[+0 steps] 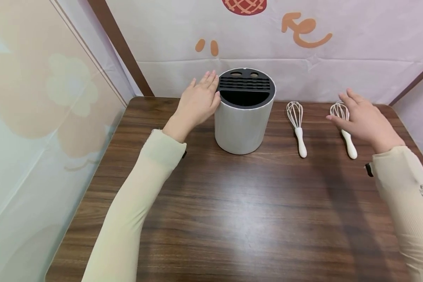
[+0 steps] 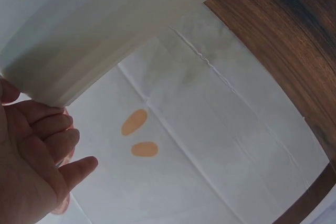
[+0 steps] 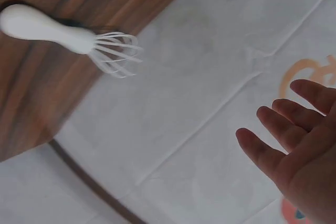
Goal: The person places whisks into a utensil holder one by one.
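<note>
Resting flat against the holder (image 1: 244, 113) near the tabletop's (image 1: 211, 203) far edge, left hand (image 1: 197, 103) spread wide; right hand (image 1: 366, 121) hovers open over the right whisk (image 1: 346, 129), nothing lifted yet.

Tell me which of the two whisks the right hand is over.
The outer whisk, farthest from the holder: the right hand hovers over it. The other whisk lies uncovered.

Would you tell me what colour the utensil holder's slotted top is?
Black, on the white utensil holder; the head view shows it best.
</note>
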Tool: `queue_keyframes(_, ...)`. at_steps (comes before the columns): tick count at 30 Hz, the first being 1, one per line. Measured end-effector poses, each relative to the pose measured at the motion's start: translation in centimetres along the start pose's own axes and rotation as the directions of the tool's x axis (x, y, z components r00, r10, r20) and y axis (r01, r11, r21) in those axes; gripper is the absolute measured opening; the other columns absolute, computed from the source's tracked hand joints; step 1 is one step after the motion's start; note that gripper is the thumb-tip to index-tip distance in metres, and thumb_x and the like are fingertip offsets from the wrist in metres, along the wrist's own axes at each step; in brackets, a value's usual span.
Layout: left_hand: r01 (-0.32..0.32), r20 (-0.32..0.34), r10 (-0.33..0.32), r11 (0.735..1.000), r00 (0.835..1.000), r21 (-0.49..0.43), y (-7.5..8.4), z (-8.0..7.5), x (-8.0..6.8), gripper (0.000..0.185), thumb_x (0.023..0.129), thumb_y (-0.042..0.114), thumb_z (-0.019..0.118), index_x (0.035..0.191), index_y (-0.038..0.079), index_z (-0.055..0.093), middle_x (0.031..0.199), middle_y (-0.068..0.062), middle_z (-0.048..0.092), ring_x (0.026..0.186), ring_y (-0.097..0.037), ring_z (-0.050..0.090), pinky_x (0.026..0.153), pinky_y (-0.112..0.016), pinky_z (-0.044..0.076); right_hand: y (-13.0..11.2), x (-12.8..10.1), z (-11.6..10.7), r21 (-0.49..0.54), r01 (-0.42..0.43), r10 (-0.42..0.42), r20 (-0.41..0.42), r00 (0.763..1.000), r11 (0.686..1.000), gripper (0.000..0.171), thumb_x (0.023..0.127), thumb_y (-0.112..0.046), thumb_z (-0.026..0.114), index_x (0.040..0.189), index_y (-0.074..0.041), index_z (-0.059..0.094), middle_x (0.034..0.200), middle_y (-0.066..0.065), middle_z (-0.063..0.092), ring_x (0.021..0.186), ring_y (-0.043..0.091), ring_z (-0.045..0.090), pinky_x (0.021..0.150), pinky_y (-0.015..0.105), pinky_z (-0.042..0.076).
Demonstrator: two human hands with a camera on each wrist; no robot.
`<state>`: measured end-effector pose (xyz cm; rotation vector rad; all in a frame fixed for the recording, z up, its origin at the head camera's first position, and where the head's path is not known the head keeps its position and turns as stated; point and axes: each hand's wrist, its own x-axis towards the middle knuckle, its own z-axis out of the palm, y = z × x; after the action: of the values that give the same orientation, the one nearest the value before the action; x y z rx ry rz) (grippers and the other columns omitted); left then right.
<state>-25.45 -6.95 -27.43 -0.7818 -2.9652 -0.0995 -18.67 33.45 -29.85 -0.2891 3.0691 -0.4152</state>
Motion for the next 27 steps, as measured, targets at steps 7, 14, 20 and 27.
queue_keyframes(7, -0.006, -0.025, 0.006, 1.0, 1.0, -0.013, -0.1, 0.1, -0.2, 0.054, 0.102, 0.029, 0.022, 0.148, 0.002, 0.025, 0.155, -0.009, 0.018, 0.142, -0.019, 0.013, 0.114, -0.044, 0.013, 2.4, 0.1, 0.9, 0.032, -0.056, 0.055, 0.025, 0.998, 0.998, 0.075, 0.098, -0.042, 0.042, 0.144, 0.013, 0.019, 0.146, 0.04, 0.011, 0.133, 0.055, 0.013, 0.103, 0.065, 0.014)
queue_keyframes(14, 0.004, -0.021, -0.004, 1.0, 1.0, -0.007, -0.1, 0.3, -0.2, 0.054, 0.101, 0.028, 0.021, 0.148, 0.001, 0.024, 0.155, -0.009, 0.018, 0.143, -0.019, 0.013, 0.114, -0.043, 0.012, 3.7, -0.1, 1.4, 0.03, -0.058, 0.058, 0.007, 0.998, 0.998, 0.073, 0.099, -0.04, 0.042, 0.141, 0.016, 0.022, 0.142, 0.039, 0.023, 0.131, 0.054, 0.019, 0.103, 0.064, 0.017)
queue_keyframes(20, 0.007, -0.012, -0.007, 1.0, 1.0, -0.005, -0.1, 0.3, -0.2, 0.055, 0.102, 0.028, 0.02, 0.149, 0.001, 0.022, 0.155, -0.009, 0.018, 0.143, -0.02, 0.013, 0.114, -0.043, 0.012, 4.5, -0.4, 1.8, 0.035, -0.092, 0.091, 0.01, 0.996, 0.995, 0.074, 0.098, -0.041, 0.041, 0.138, 0.02, 0.025, 0.137, 0.042, 0.028, 0.129, 0.055, 0.022, 0.101, 0.064, 0.019)
queue_keyframes(27, 0.001, -0.023, -0.001, 1.0, 1.0, -0.012, 0.1, 0.3, 0.0, 0.054, 0.102, 0.028, 0.021, 0.148, 0.001, 0.023, 0.155, -0.01, 0.019, 0.142, -0.02, 0.013, 0.114, -0.043, 0.012, 5.5, -0.8, 2.3, 0.029, -0.159, 0.159, 0.015, 0.987, 0.987, 0.073, 0.099, -0.04, 0.039, 0.129, 0.027, 0.032, 0.125, 0.047, 0.035, 0.119, 0.058, 0.03, 0.096, 0.065, 0.025)
